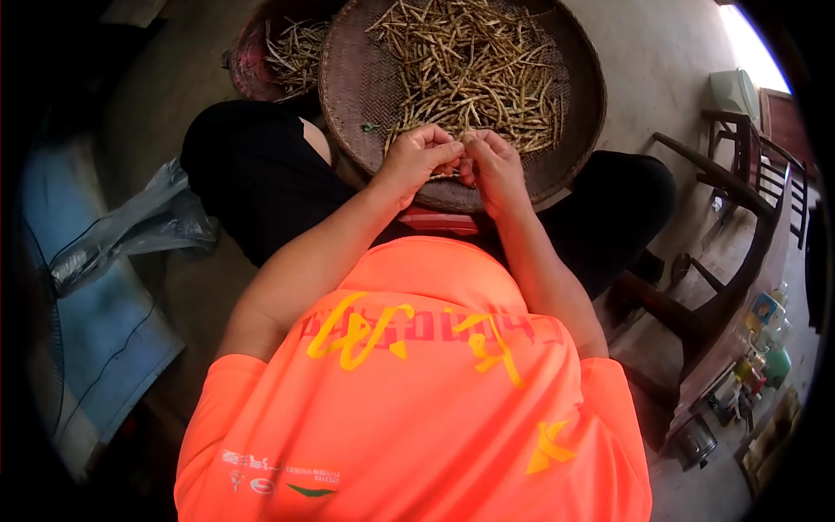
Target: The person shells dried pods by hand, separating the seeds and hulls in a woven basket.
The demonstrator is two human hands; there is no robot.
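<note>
My left hand (419,161) and my right hand (493,167) meet fingertip to fingertip over the near side of a round woven tray (355,96). Both are closed in a pinch on what looks like a dried bean pod, mostly hidden by the fingers. Beyond them, a heap of dry, yellow-brown bean pods (474,65) covers the tray's middle and right. A small green bit (369,128) lies on the weave to the left of my hands.
A reddish basin (250,70) with more pods stands left of the tray. A red edge (439,221) shows beneath it. Clear plastic (148,222) lies at the left. Dark wooden furniture (739,187) and several small containers (761,348) are at the right.
</note>
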